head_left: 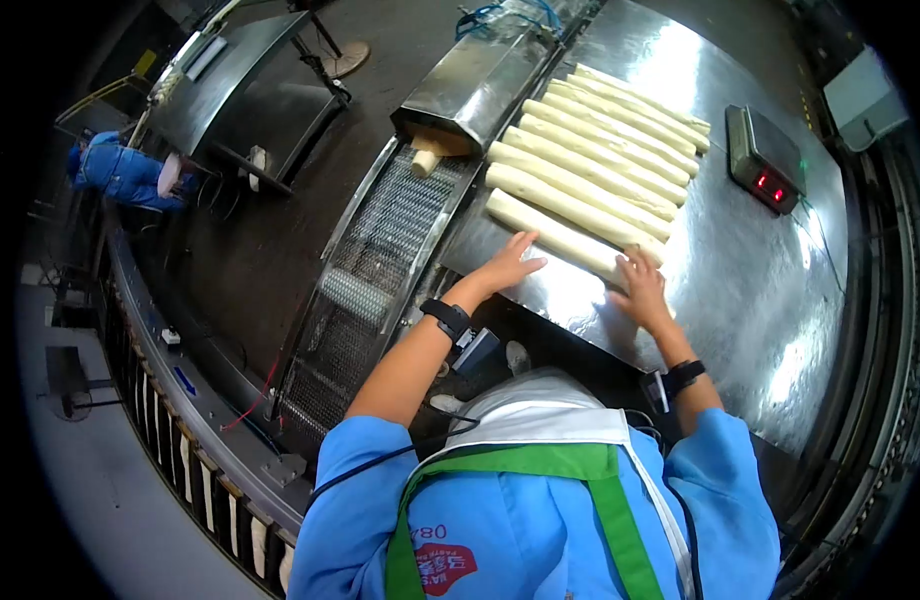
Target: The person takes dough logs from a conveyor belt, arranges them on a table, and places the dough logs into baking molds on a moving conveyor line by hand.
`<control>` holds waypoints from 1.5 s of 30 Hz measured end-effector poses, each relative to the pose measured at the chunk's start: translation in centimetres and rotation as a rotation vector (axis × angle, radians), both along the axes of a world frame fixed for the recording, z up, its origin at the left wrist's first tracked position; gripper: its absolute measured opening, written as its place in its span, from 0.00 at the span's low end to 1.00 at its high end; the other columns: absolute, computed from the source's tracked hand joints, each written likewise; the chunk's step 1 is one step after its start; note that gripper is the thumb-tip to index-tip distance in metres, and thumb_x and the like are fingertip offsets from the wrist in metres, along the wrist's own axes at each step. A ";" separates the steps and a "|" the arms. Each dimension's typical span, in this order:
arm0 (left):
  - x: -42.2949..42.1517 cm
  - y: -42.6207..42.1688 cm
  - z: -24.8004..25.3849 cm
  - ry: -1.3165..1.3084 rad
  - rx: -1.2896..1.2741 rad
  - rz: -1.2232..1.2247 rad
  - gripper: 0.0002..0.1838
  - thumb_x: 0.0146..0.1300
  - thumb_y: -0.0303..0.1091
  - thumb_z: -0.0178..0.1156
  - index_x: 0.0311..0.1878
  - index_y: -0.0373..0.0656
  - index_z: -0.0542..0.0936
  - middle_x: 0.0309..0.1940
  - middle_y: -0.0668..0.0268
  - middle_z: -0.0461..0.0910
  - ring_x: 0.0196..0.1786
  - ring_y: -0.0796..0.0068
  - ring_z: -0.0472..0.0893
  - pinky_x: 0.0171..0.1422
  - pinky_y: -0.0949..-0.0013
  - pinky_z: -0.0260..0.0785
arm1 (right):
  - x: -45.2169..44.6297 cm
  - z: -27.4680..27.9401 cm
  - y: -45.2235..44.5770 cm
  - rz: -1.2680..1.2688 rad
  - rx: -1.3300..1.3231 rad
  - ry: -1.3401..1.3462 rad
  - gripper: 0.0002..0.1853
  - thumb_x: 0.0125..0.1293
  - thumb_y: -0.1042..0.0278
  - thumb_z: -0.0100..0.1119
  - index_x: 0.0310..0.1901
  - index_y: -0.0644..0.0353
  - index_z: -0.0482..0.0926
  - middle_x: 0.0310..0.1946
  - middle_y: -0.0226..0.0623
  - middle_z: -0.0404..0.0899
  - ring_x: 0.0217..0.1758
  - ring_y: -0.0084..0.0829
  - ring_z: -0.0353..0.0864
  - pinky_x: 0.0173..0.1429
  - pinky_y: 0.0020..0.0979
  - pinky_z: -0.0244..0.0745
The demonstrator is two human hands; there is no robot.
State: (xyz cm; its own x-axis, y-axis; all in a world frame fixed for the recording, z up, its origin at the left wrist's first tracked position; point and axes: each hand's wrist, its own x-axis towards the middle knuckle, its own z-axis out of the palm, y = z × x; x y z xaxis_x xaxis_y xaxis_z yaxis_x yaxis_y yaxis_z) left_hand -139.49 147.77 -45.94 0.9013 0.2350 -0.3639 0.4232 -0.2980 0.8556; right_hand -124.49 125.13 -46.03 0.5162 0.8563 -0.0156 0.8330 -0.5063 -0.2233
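Note:
Several long, pale dough rolls [590, 155] lie side by side on the steel table in front of me. My left hand [512, 264] is by the left end of the nearest dough roll [555, 238], its fingers stretched out and apart. At that roll's right end is my right hand [643, 290], fingers spread and their tips on or just beside the dough. Neither hand is wrapped around anything. Part of the nearest roll's right end is hidden behind my right fingers.
A digital scale [765, 160] with a red display stands on the steel table [745, 320] at the right. Left of the table runs a mesh conveyor [395, 230], with a short dough piece [425, 163] under its metal hood [480, 85]. Another person [120, 170] in blue is far left.

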 end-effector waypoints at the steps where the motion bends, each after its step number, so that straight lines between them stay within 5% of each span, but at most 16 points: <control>1: 0.1 0.1 -0.2 -0.035 -0.016 -0.006 0.34 0.55 0.47 0.50 0.61 0.40 0.53 0.62 0.55 0.47 0.65 0.61 0.46 0.66 0.66 0.40 | -1.4 0.3 0.1 -0.030 0.021 -0.039 0.30 0.46 0.60 0.58 0.54 0.45 0.63 0.52 0.38 0.61 0.58 0.41 0.56 0.58 0.43 0.52; 5: 1.3 0.3 -1.4 -0.063 0.002 -0.039 0.36 0.52 0.48 0.51 0.61 0.40 0.53 0.62 0.51 0.46 0.65 0.58 0.46 0.65 0.65 0.40 | -0.6 -0.8 1.2 0.006 0.129 -0.233 0.28 0.47 0.74 0.49 0.54 0.42 0.64 0.47 0.35 0.64 0.54 0.37 0.60 0.54 0.40 0.54; 12: 1.2 0.9 -2.2 0.004 0.135 0.093 0.36 0.51 0.48 0.52 0.61 0.44 0.54 0.63 0.54 0.44 0.65 0.57 0.46 0.65 0.63 0.41 | 0.9 -0.5 4.9 0.101 0.138 -0.186 0.29 0.42 0.71 0.58 0.51 0.43 0.65 0.41 0.34 0.64 0.45 0.34 0.63 0.43 0.37 0.58; 17: -0.9 2.7 -4.8 -0.045 0.318 0.099 0.29 0.50 0.44 0.54 0.55 0.42 0.63 0.59 0.54 0.55 0.62 0.55 0.54 0.62 0.61 0.49 | 1.8 1.2 5.8 0.170 0.229 0.016 0.33 0.40 0.65 0.65 0.53 0.47 0.65 0.55 0.42 0.56 0.59 0.46 0.53 0.61 0.43 0.49; 20: -3.4 3.2 -8.7 -0.089 0.468 0.227 0.28 0.48 0.43 0.56 0.53 0.43 0.66 0.52 0.55 0.64 0.56 0.58 0.62 0.57 0.60 0.56 | 2.2 1.2 4.8 0.194 0.162 0.034 0.32 0.42 0.60 0.63 0.53 0.55 0.64 0.54 0.48 0.59 0.59 0.46 0.54 0.62 0.44 0.46; 21: -3.4 2.7 -6.3 0.027 0.313 0.262 0.29 0.46 0.46 0.57 0.54 0.47 0.66 0.53 0.56 0.64 0.56 0.57 0.62 0.58 0.61 0.56 | 3.3 0.9 3.8 0.175 0.096 0.116 0.34 0.44 0.59 0.62 0.55 0.55 0.61 0.56 0.47 0.57 0.60 0.46 0.52 0.62 0.44 0.46; 24: -4.5 3.6 -4.6 0.134 0.250 0.368 0.29 0.45 0.47 0.57 0.53 0.48 0.67 0.56 0.57 0.58 0.61 0.53 0.52 0.56 0.40 0.48 | 5.4 -2.5 2.3 0.158 -0.053 -0.035 0.39 0.43 0.57 0.63 0.58 0.52 0.57 0.61 0.46 0.49 0.63 0.46 0.47 0.64 0.48 0.41; 26: -5.9 4.2 -4.0 0.082 0.228 0.464 0.26 0.46 0.44 0.56 0.50 0.44 0.69 0.51 0.58 0.63 0.58 0.56 0.57 0.54 0.48 0.53 | 3.9 -1.8 1.9 0.250 -0.098 -0.183 0.42 0.43 0.56 0.63 0.60 0.51 0.53 0.62 0.48 0.46 0.63 0.48 0.46 0.64 0.48 0.42; 32: -8.8 7.3 -3.5 -0.002 0.246 0.674 0.25 0.44 0.40 0.56 0.48 0.44 0.69 0.51 0.58 0.63 0.57 0.55 0.58 0.54 0.49 0.54 | 3.5 -0.7 1.4 0.326 -0.186 -0.242 0.46 0.43 0.51 0.61 0.62 0.49 0.48 0.61 0.50 0.45 0.63 0.51 0.47 0.61 0.48 0.46; 34: -10.1 7.7 -2.4 0.010 0.368 0.741 0.26 0.42 0.37 0.57 0.49 0.45 0.68 0.53 0.57 0.60 0.58 0.54 0.56 0.55 0.48 0.51 | 2.9 -1.6 2.0 0.302 -0.055 -0.317 0.39 0.48 0.52 0.55 0.62 0.48 0.50 0.61 0.50 0.47 0.61 0.50 0.52 0.59 0.47 0.50; 36: -11.6 8.8 -1.6 -0.015 0.362 0.757 0.27 0.42 0.33 0.56 0.51 0.45 0.66 0.57 0.55 0.55 0.62 0.53 0.50 0.60 0.47 0.43 | 1.6 -1.5 2.9 0.153 -0.212 -0.453 0.34 0.51 0.53 0.51 0.61 0.46 0.53 0.60 0.50 0.50 0.59 0.49 0.55 0.57 0.46 0.54; 38: -13.3 9.0 0.2 -0.021 0.380 0.930 0.30 0.44 0.30 0.52 0.56 0.45 0.63 0.61 0.53 0.48 0.65 0.55 0.43 0.63 0.47 0.33 | 2.6 -3.4 3.4 0.092 -0.092 -0.339 0.37 0.43 0.56 0.61 0.58 0.47 0.58 0.58 0.50 0.53 0.60 0.50 0.52 0.58 0.49 0.50; 40: -13.4 11.2 -3.6 0.043 0.589 0.996 0.31 0.46 0.32 0.51 0.58 0.44 0.59 0.61 0.53 0.48 0.65 0.55 0.44 0.64 0.48 0.34 | 0.3 -0.7 4.1 0.102 -0.099 -0.258 0.37 0.42 0.58 0.63 0.57 0.48 0.59 0.58 0.52 0.52 0.60 0.49 0.53 0.58 0.48 0.50; 45: -15.9 13.0 -1.4 0.206 0.721 0.872 0.28 0.47 0.32 0.50 0.56 0.42 0.63 0.56 0.55 0.59 0.63 0.60 0.50 0.63 0.46 0.34 | -0.4 -0.4 4.1 0.024 -0.184 -0.174 0.34 0.41 0.59 0.64 0.52 0.56 0.62 0.59 0.51 0.50 0.61 0.49 0.51 0.59 0.48 0.49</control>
State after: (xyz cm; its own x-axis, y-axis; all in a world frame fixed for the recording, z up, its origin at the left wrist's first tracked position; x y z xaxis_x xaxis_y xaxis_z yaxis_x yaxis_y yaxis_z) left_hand -155.44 160.80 -47.33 0.2683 0.9632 -0.0130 0.8384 -0.2268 0.4957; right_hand -124.89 129.21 -46.45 0.5047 0.8591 -0.0851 0.8629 -0.5051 0.0186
